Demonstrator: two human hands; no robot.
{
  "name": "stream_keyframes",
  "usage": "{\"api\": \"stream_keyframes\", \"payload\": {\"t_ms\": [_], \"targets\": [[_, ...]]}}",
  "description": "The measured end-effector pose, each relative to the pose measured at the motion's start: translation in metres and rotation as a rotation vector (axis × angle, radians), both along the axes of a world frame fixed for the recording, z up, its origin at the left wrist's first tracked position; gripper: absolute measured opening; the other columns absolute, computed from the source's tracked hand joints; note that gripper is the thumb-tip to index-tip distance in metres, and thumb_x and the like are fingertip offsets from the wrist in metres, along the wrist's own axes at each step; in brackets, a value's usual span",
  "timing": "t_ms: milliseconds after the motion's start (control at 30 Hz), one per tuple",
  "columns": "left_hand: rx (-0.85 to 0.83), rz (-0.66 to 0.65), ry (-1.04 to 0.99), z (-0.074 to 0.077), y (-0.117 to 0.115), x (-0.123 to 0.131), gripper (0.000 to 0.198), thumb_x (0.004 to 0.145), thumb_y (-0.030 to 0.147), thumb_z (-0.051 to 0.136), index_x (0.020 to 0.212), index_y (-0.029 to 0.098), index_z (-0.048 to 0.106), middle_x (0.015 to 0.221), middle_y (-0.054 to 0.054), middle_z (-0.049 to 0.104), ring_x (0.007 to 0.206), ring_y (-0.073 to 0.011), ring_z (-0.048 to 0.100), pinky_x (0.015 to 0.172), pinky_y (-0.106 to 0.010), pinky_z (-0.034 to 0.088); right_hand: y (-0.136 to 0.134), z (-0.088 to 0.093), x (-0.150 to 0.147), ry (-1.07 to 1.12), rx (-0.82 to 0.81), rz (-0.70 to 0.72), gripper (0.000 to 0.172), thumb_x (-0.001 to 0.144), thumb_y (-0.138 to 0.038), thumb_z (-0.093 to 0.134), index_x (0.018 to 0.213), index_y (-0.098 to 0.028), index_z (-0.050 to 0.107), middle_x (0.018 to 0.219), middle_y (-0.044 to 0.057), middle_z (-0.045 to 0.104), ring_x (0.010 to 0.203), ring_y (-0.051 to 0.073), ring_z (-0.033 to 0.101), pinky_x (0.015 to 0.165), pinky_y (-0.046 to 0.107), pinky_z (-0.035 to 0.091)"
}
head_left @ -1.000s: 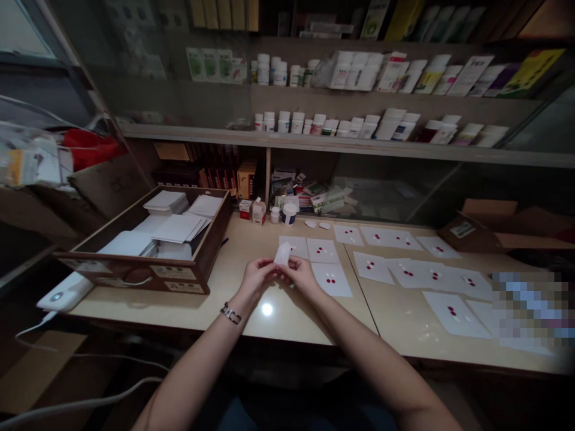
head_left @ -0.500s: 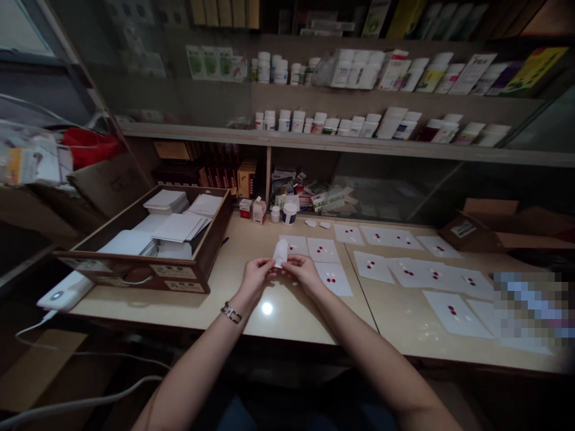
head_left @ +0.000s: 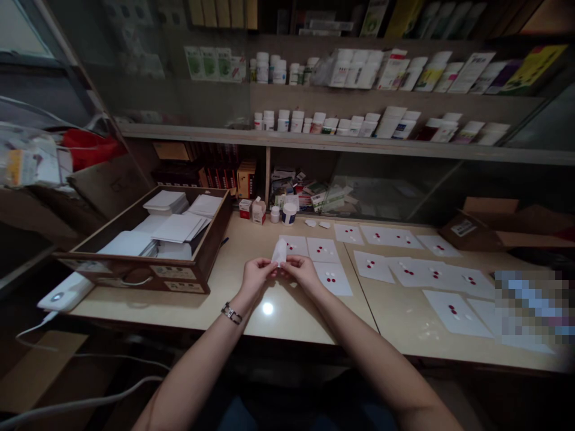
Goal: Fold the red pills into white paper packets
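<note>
My left hand (head_left: 257,276) and my right hand (head_left: 302,270) meet above the counter, pinching a small white paper packet (head_left: 279,252) between their fingertips. Its contents, if any, are hidden. A metal bracelet (head_left: 231,313) circles my left wrist. Just below my right hand lies a white paper sheet (head_left: 335,287) carrying red tablets. Beside my fingers, two more sheets (head_left: 322,249) lie at the back, partly behind the packet. Further sheets (head_left: 453,314) with red and white tablets spread across the counter to the right.
A wooden drawer (head_left: 135,276) holding stacks of white paper stands at the left of the counter (head_left: 215,293). Glass-fronted shelves of medicine bottles and boxes (head_left: 359,123) rise behind. A cardboard box (head_left: 476,224) sits back right, and a white power bank (head_left: 65,292) trails a cable.
The paper packet has narrowed and stands more upright between my fingers. My hands have shifted only slightly.
</note>
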State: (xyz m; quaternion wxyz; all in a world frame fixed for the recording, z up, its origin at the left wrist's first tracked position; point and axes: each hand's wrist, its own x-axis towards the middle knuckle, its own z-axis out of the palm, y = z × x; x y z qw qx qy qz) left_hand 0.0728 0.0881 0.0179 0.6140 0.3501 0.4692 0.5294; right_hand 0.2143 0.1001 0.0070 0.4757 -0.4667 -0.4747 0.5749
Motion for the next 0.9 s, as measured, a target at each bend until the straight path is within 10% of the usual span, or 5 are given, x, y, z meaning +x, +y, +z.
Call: {"api": "stream_keyframes", "payload": {"t_ms": [900], "targets": [[0.019,-0.007,-0.089,-0.0051,0.0046,0.0003,0.035,0.050,0.034,0.082,0.069,0.010,0.065,0.056,-0.002,0.062,0.045,-0.0098,0.055,0.046,-0.020,0.041,-0.0068,0.0009,-0.0017,0.016,-0.081,0.105,0.030,0.058,-0.041,0.076,0.064,-0.012,0.068,0.054,0.004,0.064,0.047,0.010,0.054,0.046,0.020,0.038]]}}
